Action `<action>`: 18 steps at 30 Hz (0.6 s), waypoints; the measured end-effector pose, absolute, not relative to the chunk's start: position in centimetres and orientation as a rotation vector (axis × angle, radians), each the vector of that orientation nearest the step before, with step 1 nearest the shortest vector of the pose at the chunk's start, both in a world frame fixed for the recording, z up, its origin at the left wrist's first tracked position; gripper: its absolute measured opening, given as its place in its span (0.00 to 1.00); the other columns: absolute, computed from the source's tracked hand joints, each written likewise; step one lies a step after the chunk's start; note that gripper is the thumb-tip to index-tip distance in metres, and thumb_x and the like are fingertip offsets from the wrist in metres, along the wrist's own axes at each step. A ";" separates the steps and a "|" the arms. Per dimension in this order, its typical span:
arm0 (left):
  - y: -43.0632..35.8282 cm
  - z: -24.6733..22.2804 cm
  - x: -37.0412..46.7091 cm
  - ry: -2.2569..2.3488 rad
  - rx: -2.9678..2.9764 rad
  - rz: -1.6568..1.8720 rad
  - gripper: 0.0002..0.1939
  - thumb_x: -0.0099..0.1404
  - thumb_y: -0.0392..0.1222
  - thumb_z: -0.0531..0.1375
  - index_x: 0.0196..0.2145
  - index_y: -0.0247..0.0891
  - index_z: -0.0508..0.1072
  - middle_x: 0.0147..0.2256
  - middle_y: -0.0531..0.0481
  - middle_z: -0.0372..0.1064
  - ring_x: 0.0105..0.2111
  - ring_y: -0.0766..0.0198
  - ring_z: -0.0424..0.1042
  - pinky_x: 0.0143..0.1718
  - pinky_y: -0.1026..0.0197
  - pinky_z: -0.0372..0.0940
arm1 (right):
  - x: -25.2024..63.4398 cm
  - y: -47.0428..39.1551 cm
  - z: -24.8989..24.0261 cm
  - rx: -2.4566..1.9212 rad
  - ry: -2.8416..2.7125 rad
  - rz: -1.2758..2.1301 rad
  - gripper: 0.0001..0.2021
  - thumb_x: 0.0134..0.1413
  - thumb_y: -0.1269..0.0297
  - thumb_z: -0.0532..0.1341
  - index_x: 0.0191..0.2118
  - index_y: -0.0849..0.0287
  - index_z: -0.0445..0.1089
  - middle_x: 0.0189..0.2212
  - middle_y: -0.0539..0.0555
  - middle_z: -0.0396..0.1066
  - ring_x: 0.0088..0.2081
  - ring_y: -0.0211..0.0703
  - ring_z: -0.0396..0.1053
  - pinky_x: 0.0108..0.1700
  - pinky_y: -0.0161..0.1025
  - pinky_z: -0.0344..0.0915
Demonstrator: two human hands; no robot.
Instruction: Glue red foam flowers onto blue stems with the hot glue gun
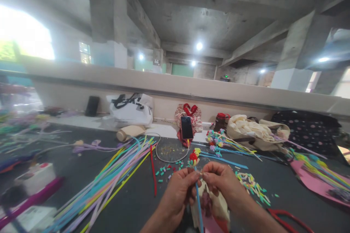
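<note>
Low in the middle of the head view, my left hand (179,187) is closed around a blue chenille stem (199,207), which runs down below the fingers. At its upper end sits a small cluster of red, yellow and cream fuzzy pieces (194,158). My right hand (220,179) touches the stem area from the other side, with thumb and index finger pinched on a tiny cream chenille piece (201,174). Beneath both hands lies a cream and pink item (216,204), partly covered. Short cut pieces (253,185) are scattered right of my right hand; green bits (163,171) lie to the left.
Long pastel chenille stems (109,185) spread over the dark table at left, beside a red stem (153,171). A phone (187,128) leans at the back on a cable. Finished-looking flower stems (218,140), a cream cloth bag (251,131) and red handles (291,215) are at right.
</note>
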State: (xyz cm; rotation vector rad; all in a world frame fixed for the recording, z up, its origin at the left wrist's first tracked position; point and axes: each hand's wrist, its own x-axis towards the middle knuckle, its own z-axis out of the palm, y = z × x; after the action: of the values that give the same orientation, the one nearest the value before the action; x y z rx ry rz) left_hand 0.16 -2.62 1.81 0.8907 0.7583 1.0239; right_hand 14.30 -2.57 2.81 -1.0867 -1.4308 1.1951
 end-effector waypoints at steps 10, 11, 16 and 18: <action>-2.5 1.4 0.2 0.648 0.832 0.951 0.14 0.48 0.47 0.62 0.19 0.33 0.64 0.09 0.60 0.54 0.08 0.79 0.48 0.10 0.73 0.41 | 15.4 -1.1 2.5 -0.856 -1.381 1.590 0.12 0.36 0.60 0.67 0.23 0.65 0.69 0.14 0.46 0.63 0.12 0.25 0.50 0.14 0.27 0.40; -2.4 1.5 0.3 0.624 0.785 0.955 0.14 0.48 0.45 0.63 0.19 0.33 0.64 0.09 0.61 0.54 0.08 0.79 0.48 0.10 0.74 0.41 | 15.2 -1.0 2.3 -0.852 -1.348 1.565 0.13 0.37 0.59 0.66 0.24 0.65 0.69 0.15 0.46 0.64 0.12 0.25 0.51 0.14 0.27 0.40; -2.2 2.0 0.3 0.515 0.539 0.932 0.10 0.50 0.40 0.61 0.21 0.32 0.65 0.10 0.62 0.51 0.09 0.81 0.47 0.10 0.76 0.40 | 13.3 -1.7 1.6 -0.858 -1.140 1.366 0.12 0.35 0.63 0.68 0.29 0.63 0.71 0.16 0.45 0.66 0.15 0.27 0.56 0.16 0.26 0.48; -2.3 2.0 0.3 0.490 0.504 0.930 0.09 0.52 0.39 0.61 0.21 0.32 0.65 0.10 0.62 0.51 0.09 0.81 0.47 0.09 0.76 0.40 | 12.4 -2.3 1.8 -0.845 -1.100 1.351 0.10 0.35 0.65 0.68 0.27 0.62 0.69 0.15 0.44 0.65 0.15 0.27 0.56 0.17 0.26 0.49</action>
State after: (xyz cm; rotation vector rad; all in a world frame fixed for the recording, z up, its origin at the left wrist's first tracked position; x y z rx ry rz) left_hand 0.28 -2.32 2.00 0.5041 0.4901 0.9300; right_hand 12.41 -2.31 1.82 -0.8454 -1.1004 1.3514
